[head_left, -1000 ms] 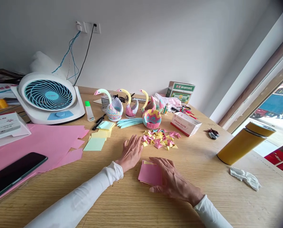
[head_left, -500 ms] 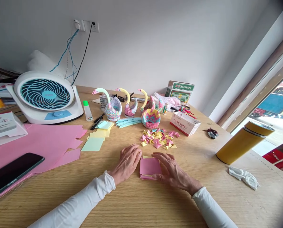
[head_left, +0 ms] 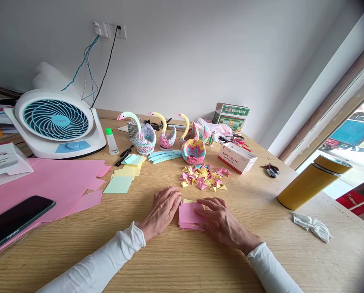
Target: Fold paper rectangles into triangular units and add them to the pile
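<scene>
A small stack of pink paper slips (head_left: 189,215), with a pale yellow edge showing at its top, lies on the table between my hands. My left hand (head_left: 165,208) rests on the table along the stack's left side, its fingers stretched forward and the thumb by the paper's edge. Over the right part of the stack lies my right hand (head_left: 220,219), fingers extended and the thumb on the top sheet. Just beyond is a pile of folded pink, yellow and blue paper triangles (head_left: 202,177).
Folded-paper swans (head_left: 145,136) and a round paper basket (head_left: 194,152) stand behind the triangles. Right of them are a sticky note box (head_left: 237,158) and a yellow flask (head_left: 311,183). On the left are a fan (head_left: 59,122), pink sheets (head_left: 56,183), green paper (head_left: 118,184) and a phone (head_left: 17,224).
My right thumb has moved up from the stack's lower edge onto the top sheet. The left hand keeps its place; the whole view has shifted slightly.
</scene>
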Tool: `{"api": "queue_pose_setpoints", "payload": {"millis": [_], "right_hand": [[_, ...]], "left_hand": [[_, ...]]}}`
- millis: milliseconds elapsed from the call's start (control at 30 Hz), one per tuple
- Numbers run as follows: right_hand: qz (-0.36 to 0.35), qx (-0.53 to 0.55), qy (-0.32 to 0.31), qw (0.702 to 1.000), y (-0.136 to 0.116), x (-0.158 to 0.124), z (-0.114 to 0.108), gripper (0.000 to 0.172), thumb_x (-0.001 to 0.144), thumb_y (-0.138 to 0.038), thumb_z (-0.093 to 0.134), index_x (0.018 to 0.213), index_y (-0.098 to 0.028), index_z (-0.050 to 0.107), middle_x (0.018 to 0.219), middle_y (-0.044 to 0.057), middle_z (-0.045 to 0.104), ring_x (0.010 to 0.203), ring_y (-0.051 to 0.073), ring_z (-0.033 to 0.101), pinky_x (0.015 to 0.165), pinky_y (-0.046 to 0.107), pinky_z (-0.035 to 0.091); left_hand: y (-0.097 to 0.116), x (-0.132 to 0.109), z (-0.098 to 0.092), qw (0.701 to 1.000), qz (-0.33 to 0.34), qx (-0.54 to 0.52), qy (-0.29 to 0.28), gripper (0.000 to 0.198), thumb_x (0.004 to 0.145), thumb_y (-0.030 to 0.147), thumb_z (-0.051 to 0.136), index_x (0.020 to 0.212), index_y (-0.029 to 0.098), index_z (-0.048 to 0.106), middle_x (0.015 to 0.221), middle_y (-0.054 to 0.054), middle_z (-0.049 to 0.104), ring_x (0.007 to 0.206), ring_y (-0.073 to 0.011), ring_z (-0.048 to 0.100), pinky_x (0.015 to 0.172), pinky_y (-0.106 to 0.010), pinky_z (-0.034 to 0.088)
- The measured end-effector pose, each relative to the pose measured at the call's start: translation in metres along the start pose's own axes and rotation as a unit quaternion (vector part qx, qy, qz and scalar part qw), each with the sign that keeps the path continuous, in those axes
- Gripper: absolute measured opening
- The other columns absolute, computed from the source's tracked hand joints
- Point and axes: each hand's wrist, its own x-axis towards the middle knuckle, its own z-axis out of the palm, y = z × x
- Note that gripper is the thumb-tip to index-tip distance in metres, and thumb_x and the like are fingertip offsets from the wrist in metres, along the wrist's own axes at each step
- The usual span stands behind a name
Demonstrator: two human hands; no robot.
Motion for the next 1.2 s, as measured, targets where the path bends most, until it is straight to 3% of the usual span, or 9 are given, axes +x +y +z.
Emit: {"api": "queue_pose_setpoints", "payload": {"millis": [167,300,400,500,600,700,833,967,1200], "right_hand": [[0.001,0.059,0.044,0.997,-0.001,0.002,-0.001,0.025,0.096,-0.023,0.045,0.103,-0.024,0.069,0.123,0.009,0.063,0.111,0.024,0.055,0.095,0.041,0.040],[0.029,0.084,0.120,0.989,0.000,0.007,0.002,0.024,0.098,-0.026,0.044,0.094,-0.022,0.068,0.096,0.007,0.072,0.087,0.021,0.063,0.086,0.039,0.043],[0.055,0.065,0.172,0.981,0.003,0.012,0.001,0.026,0.098,-0.032,0.045,0.086,-0.021,0.065,0.081,0.005,0.071,0.076,0.020,0.063,0.087,0.042,0.040],[0.063,0.060,0.189,0.978,0.004,0.018,-0.005,0.027,0.096,-0.036,0.048,0.079,-0.021,0.064,0.073,0.003,0.069,0.069,0.019,0.062,0.092,0.045,0.037],[0.093,0.117,0.197,0.969,0.003,0.025,-0.010,0.030,0.092,-0.040,0.055,0.070,-0.020,0.061,0.068,0.002,0.066,0.067,0.019,0.060,0.082,0.039,0.042],[0.146,0.260,0.197,0.934,0.003,0.030,-0.010,0.029,0.089,-0.045,0.057,0.078,-0.019,0.062,0.078,0.004,0.067,0.073,0.019,0.061,0.070,0.031,0.046],[0.171,0.437,0.142,0.872,0.008,0.032,0.001,0.031,0.085,-0.048,0.062,0.080,-0.017,0.061,0.072,0.003,0.065,0.066,0.016,0.061,0.060,0.026,0.046],[0.179,0.489,0.146,0.841,0.012,0.032,0.010,0.031,0.083,-0.047,0.065,0.079,-0.017,0.060,0.065,0.001,0.062,0.057,0.014,0.058,0.058,0.026,0.045],[0.177,0.546,0.165,0.802,-0.001,0.030,0.005,0.026,0.082,-0.044,0.067,0.080,-0.017,0.064,0.070,0.001,0.061,0.065,0.015,0.056,0.064,0.028,0.044]], "left_hand": [[0.003,0.003,-0.003,0.998,-0.011,-0.056,0.006,0.032,0.098,0.020,0.028,0.120,0.019,0.051,0.123,-0.008,0.060,0.125,-0.0180,0.049,0.105,-0.038,0.040],[0.013,0.008,-0.010,0.991,-0.058,-0.115,0.036,0.029,0.099,0.022,0.030,0.117,0.021,0.052,0.118,-0.007,0.061,0.116,-0.0171,0.054,0.100,-0.036,0.040],[0.020,0.012,-0.017,0.982,-0.075,-0.171,0.023,0.028,0.097,0.028,0.037,0.120,0.023,0.052,0.117,-0.005,0.062,0.113,-0.0180,0.055,0.100,-0.036,0.037],[0.026,0.021,-0.022,0.960,-0.115,-0.256,0.005,0.028,0.092,0.037,0.051,0.115,0.023,0.058,0.107,-0.004,0.066,0.105,-0.0197,0.058,0.096,-0.033,0.039],[0.029,0.030,-0.021,0.918,-0.149,-0.367,-0.015,0.025,0.087,0.041,0.057,0.092,0.018,0.065,0.084,-0.002,0.065,0.082,-0.0169,0.060,0.077,-0.026,0.045],[0.028,0.034,-0.017,0.865,-0.189,-0.464,0.009,0.029,0.084,0.042,0.060,0.075,0.015,0.061,0.070,0.000,0.059,0.066,-0.0129,0.055,0.062,-0.022,0.042],[0.027,0.035,-0.015,0.825,-0.215,-0.521,0.033,0.029,0.082,0.043,0.062,0.075,0.014,0.059,0.068,0.001,0.058,0.061,-0.0119,0.055,0.059,-0.022,0.043],[0.030,0.035,-0.017,0.809,-0.204,-0.551,-0.015,0.032,0.083,0.044,0.062,0.085,0.013,0.064,0.069,-0.001,0.064,0.055,-0.0123,0.059,0.059,-0.023,0.045],[0.031,0.032,-0.022,0.773,-0.242,-0.586,-0.029,0.039,0.082,0.044,0.063,0.101,0.011,0.070,0.064,-0.004,0.068,0.058,-0.0149,0.061,0.058,-0.024,0.043]]}}
